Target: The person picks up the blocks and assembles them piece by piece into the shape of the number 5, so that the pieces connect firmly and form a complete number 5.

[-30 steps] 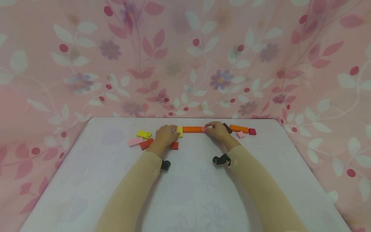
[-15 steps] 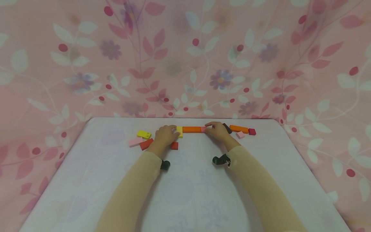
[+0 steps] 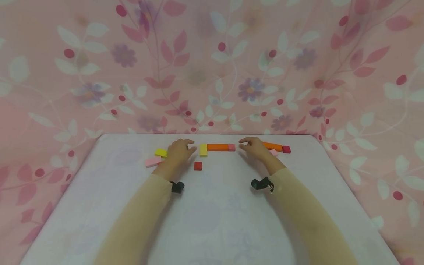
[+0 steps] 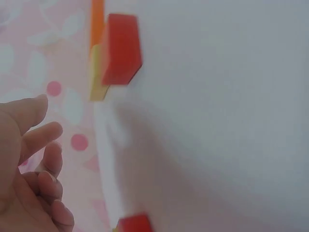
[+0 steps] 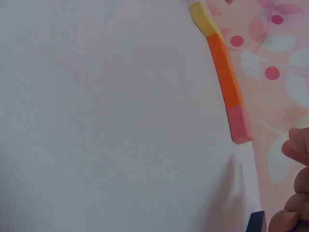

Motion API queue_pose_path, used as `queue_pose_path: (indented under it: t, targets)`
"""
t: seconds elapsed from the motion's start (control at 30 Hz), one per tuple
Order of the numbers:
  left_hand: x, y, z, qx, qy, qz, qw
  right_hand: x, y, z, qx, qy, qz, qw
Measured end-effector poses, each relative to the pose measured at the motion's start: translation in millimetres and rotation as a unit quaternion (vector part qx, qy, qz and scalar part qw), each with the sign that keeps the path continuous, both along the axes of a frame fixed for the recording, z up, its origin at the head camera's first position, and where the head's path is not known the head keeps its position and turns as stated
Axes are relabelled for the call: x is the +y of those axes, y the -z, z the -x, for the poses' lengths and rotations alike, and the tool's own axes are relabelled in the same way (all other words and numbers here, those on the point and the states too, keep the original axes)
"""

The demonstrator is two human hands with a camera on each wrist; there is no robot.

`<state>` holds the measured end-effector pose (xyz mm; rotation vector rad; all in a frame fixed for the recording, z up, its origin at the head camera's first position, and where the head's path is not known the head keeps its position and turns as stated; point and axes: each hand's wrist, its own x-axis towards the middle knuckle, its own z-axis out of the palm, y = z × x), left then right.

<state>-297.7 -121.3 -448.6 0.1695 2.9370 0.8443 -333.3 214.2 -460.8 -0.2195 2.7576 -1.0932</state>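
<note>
A yellow block [image 3: 203,151], a long orange block [image 3: 217,147] and a small pink block [image 3: 231,147] lie end to end in a row near the table's far edge. My left hand [image 3: 180,151] is just left of the yellow block, thumb and fingers apart with nothing between them. On the other side, my right hand [image 3: 254,148] is a short gap away from the pink block, holding nothing. In the right wrist view the same row shows its pink block [image 5: 239,124] nearest to the loosely bent fingers [image 5: 297,147]. A red block [image 3: 198,166] sits in front of the row.
Left of the left hand lie another yellow block [image 3: 160,152] and a pale pink block [image 3: 153,162]. Beyond the right hand are an orange block [image 3: 273,147], a pink block [image 3: 274,152] and a crimson block [image 3: 286,149]. A floral cloth [image 3: 212,73] hangs behind the table.
Both hands have let go of the row's ends and drawn apart, the left hand to the left and the right hand slightly to the right. The row stays together.
</note>
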Motion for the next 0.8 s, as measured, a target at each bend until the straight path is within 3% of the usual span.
queue_pose_path:
  t: [0.1,0.37,0.6,0.8]
  targets:
    - [-18.1,-5.2,-1.1,0.03,0.01,0.014,0.9994,10.2,-10.0,-6.6,0.016,-0.006,0.003,0.9999]
    - [-58.7,-15.9,-13.3,0.046,0.005,0.02,0.9987,51.6,-25.8,-15.3,0.074,0.005,-0.012,0.9972]
    - [-82.2,-13.8,-29.5,0.031,0.008,0.04,0.9987,81.0,-23.5,-21.6,0.061,0.026,-0.014,0.9977]
    - [-91.3,-9.1,-36.5,0.007,0.011,0.051,0.9986,99.0,-21.8,-25.2,0.063,0.056,-0.027,0.9961]
